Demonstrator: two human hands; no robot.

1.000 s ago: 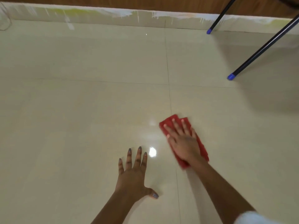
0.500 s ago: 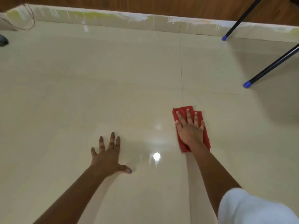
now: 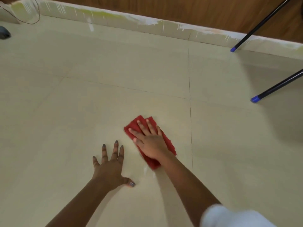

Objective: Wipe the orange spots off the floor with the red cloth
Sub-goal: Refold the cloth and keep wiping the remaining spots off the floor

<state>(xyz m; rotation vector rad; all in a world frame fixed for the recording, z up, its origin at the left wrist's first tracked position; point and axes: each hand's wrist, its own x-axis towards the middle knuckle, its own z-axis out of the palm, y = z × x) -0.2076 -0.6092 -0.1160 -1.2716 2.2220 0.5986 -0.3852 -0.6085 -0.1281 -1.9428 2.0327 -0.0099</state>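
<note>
A folded red cloth (image 3: 169,145) lies flat on the cream tiled floor (image 3: 114,71), just left of a tile joint. My right hand (image 3: 150,141) presses down on the cloth with the fingers spread and pointing up-left. My left hand (image 3: 111,167) rests palm down on the bare floor beside it, fingers apart, holding nothing. A faint wet smear shows on the tile just below the cloth. I see no orange spots on the floor in this view.
Two black legs with blue feet (image 3: 255,99) (image 3: 232,49) stand at the right. A paint-streaked skirting (image 3: 147,25) runs along the far wall. A thin cable (image 3: 32,20) and a dark object (image 3: 4,34) sit at the far left.
My right hand has slid the cloth leftward, off the tile joint and closer to my left hand. The left hand has shifted right, toward the cloth. The view has tilted.
</note>
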